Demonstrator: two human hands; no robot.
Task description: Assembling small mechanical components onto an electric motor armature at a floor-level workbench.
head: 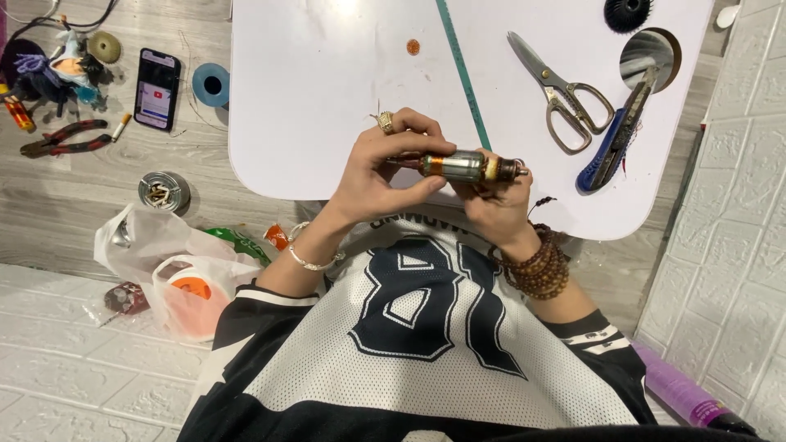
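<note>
A small motor armature (468,166), with copper windings, a metal core and a shaft end, is held level over the near edge of the white table (311,90). My left hand (385,164), with a gold ring, grips its left end from above. My right hand (495,205), with brown bead bracelets on the wrist, holds it from below at the right end.
On the table lie scissors (561,90), a blue-handled knife (616,143), a teal strip (463,74), a black ribbed disc (628,12) and a small orange dot (413,47). On the floor at left are a phone (157,87), blue tape roll (211,84), pliers (61,139), ashtray (164,192) and plastic bags (176,262). A purple bottle (684,397) lies at lower right.
</note>
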